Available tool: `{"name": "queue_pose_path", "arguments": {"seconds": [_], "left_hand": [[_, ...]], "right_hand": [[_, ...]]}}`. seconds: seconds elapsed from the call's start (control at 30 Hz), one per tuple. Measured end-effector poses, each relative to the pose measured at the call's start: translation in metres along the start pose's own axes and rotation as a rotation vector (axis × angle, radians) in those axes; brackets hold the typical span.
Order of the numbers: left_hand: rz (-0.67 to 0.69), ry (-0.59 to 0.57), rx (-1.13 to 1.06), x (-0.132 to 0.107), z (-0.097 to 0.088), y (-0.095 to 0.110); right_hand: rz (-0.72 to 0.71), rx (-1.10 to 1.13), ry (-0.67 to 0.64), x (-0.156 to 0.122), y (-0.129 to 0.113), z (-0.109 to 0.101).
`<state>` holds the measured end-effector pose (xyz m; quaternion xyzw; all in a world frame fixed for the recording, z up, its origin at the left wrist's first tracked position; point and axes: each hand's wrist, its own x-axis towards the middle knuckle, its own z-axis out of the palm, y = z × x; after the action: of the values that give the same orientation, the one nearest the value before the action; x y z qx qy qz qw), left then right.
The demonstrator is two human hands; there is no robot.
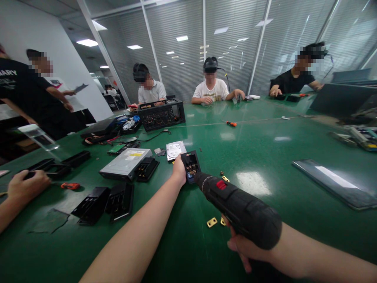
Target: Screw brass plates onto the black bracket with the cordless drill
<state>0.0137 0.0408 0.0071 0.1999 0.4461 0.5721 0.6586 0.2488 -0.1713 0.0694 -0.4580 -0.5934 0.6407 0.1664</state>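
My left hand (pixel 179 169) is closed around the edge of a small black plastic case (pixel 191 162), tilted up, with copper-coloured parts inside. In my right hand (pixel 246 243) is a black cordless drill (pixel 238 204) with a red switch on top. Its chuck end points at the lower part of the case; the bit's tip and any contact are hidden. Several brass plates with holes (pixel 211 223) lie on the table around the drill. Just behind my left hand is a hard drive (pixel 175 150).
Left of my arm lie an optical drive (pixel 126 162), black plastic cases (pixel 119 200) and an orange screwdriver (pixel 70 186). A co-worker's hand (pixel 28 184) is at the far left. A computer chassis (pixel 161 114) stands farther back. A flat glossy panel (pixel 335 182) lies right. Several people sit or stand around.
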Motion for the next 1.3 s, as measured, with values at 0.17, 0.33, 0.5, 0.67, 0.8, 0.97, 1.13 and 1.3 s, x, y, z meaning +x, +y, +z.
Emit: {"name": "queue_pose_path", "arguments": {"seconds": [0.17, 0.33, 0.5, 0.67, 0.8, 0.97, 1.13, 1.3], "left_hand": [[0.018, 0.001, 0.036, 0.000, 0.000, 0.000], [0.014, -0.003, 0.028, -0.001, 0.000, 0.000], [0.014, -0.004, 0.053, -0.004, 0.002, 0.002], [0.028, -0.002, 0.067, -0.008, 0.003, 0.003], [0.030, -0.015, 0.055, -0.008, 0.003, 0.002], [0.025, -0.004, 0.037, -0.006, 0.003, 0.002], [0.010, -0.015, 0.010, -0.003, 0.001, 0.001], [0.002, -0.011, 0.006, -0.001, 0.000, 0.001]], "right_hand": [[-0.011, -0.006, 0.013, 0.000, -0.002, 0.000], [0.006, 0.030, 0.002, 0.002, -0.001, 0.001], [-0.070, 0.116, -0.040, 0.002, 0.006, 0.002], [-0.121, 0.155, -0.078, 0.003, 0.013, 0.003], [-0.117, 0.143, -0.077, 0.003, 0.013, 0.004], [-0.105, 0.133, -0.083, 0.002, 0.007, 0.004], [-0.097, 0.128, -0.079, 0.003, 0.008, 0.003], [-0.113, 0.130, -0.085, 0.002, 0.010, 0.003]]}}
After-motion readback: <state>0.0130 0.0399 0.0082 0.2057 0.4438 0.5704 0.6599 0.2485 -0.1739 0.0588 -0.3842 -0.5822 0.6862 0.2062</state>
